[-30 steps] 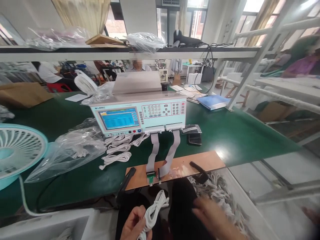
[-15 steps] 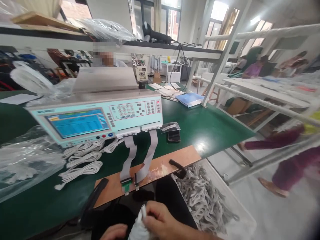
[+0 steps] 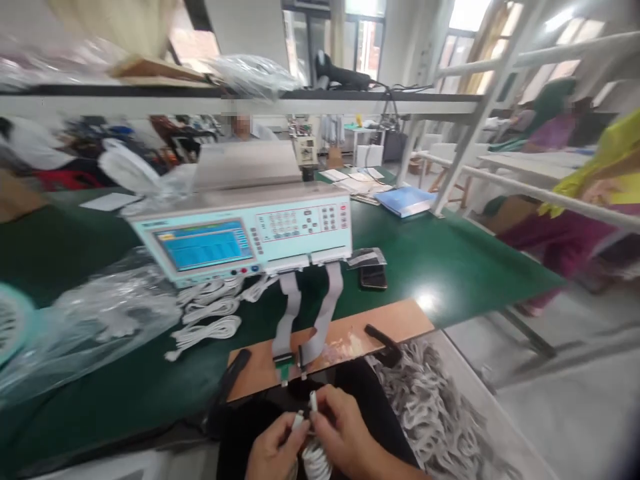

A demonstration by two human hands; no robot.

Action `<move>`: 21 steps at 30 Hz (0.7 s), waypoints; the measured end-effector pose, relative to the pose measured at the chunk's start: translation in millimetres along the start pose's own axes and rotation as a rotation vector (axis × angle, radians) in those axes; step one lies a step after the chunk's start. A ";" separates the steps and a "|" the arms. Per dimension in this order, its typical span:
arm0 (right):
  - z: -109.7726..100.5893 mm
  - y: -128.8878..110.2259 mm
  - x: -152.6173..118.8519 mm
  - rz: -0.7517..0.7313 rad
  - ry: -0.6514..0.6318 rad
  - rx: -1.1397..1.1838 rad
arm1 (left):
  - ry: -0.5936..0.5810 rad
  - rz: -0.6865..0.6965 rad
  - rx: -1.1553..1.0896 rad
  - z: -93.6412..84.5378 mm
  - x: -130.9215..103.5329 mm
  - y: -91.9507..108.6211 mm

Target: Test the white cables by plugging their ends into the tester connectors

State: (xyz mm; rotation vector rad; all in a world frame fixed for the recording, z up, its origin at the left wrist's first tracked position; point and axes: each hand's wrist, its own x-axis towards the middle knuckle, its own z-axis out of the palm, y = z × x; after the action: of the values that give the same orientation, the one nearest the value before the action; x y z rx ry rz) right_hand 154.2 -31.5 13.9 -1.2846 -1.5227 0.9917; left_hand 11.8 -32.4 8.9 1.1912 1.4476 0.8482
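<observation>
My left hand (image 3: 275,445) pinches one white plug (image 3: 298,420) of a cable, and my right hand (image 3: 345,427) pinches the other plug (image 3: 313,401). Both plugs point up and stand close together. The coiled white cable (image 3: 317,460) hangs between my hands, above my lap. Just beyond them, two small sockets stick out at the front edge of a wooden board (image 3: 390,316). One sits on a green circuit board (image 3: 285,369). Grey ribbon cables (image 3: 324,310) run from there up to a light-blue tester (image 3: 310,223) with a lit screen (image 3: 205,247).
Bundled white cables (image 3: 213,330) and clear plastic bags (image 3: 115,307) lie left on the green table (image 3: 465,260). A phone (image 3: 373,277) and blue folder (image 3: 405,200) lie right. A bin of grey-white cables (image 3: 430,407) stands below, right. A person in yellow sleeves (image 3: 600,157) is beyond the rack.
My hands have risen and come together, and the left now grips a plug too. The view has swung left, and the person at the right now shows yellow sleeves.
</observation>
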 end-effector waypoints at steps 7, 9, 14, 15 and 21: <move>19.9 13.6 21.3 0.172 -0.086 0.409 | 0.098 0.018 -0.211 7.8 11.8 -14.7; 23.4 17.1 23.3 0.187 -0.087 0.422 | 0.080 0.021 -0.234 5.4 13.4 -18.1; 22.2 17.9 27.6 0.199 -0.119 0.447 | -0.056 0.027 -0.238 -5.0 14.9 -11.0; 21.0 16.1 28.3 0.204 -0.131 0.460 | -0.088 0.022 -0.227 -7.5 14.6 -7.6; 22.2 3.9 31.9 0.425 -0.142 0.711 | -0.247 0.034 -0.210 -24.4 15.2 10.2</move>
State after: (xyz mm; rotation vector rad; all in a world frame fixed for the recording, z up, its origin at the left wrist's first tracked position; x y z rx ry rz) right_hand 131.7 -0.1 7.9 -1.0328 -0.8532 1.7334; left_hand -9.2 -13.1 19.7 1.1203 1.1133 0.8237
